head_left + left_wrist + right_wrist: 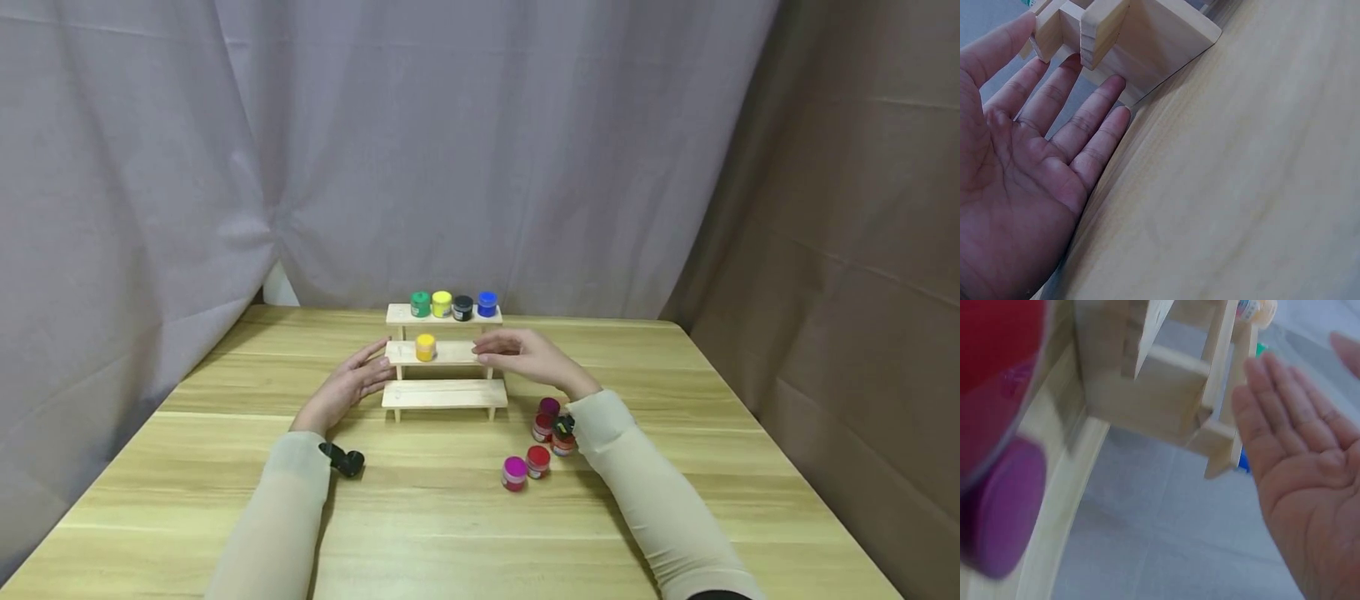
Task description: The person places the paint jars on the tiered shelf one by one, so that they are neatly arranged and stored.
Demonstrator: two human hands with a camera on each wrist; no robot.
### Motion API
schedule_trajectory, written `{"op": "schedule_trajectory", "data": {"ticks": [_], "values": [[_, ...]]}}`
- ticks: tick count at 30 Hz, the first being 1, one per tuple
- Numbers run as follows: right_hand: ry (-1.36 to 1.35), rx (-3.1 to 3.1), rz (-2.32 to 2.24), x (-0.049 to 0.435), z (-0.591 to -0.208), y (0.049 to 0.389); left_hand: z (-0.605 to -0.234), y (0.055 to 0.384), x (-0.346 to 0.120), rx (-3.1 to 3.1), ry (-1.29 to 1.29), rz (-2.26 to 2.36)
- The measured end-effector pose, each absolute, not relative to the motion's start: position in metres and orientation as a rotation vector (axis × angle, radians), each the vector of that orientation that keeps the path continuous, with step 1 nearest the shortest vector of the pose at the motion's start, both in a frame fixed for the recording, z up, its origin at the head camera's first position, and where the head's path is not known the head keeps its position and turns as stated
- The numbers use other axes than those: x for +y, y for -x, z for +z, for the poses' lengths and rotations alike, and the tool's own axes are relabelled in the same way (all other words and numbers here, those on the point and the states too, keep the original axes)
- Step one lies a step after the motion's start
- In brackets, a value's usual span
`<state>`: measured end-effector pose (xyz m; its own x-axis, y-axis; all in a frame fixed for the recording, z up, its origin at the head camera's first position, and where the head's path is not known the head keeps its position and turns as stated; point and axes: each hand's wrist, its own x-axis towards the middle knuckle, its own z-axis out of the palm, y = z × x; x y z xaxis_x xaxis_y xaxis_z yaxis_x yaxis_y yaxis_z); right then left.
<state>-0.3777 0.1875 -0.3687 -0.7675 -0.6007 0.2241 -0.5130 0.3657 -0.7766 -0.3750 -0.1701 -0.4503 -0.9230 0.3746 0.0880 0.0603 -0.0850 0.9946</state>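
Note:
A three-step wooden rack (445,394) stands towards the back of the table. Its top step carries a green paint jar (420,305), a yellow jar (442,305), a black jar (462,308) and a blue jar (487,305). On the middle step sits an orange-yellow jar (425,348), left of centre. My left hand (343,392) is at the rack's left side, fingers extended, fingertips right at the wood. Beside the right end of the middle step is my right hand (534,360); its fingers look straight and hold nothing in the right wrist view.
Several jars stand on the table at the right, among them a magenta-lidded jar (514,473) and a red-lidded jar (537,461). Others are partly behind my right cuff. A grey curtain (480,167) hangs behind the table (420,533).

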Motion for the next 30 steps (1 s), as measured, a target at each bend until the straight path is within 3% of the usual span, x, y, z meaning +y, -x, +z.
{"op": "schedule_trajectory", "data": {"ticks": [30], "values": [[1.082, 2.509, -1.172, 0.245, -0.372, 0.372, -0.45, 0.371, -0.172, 1.985, -0.463, 2.085]]}}
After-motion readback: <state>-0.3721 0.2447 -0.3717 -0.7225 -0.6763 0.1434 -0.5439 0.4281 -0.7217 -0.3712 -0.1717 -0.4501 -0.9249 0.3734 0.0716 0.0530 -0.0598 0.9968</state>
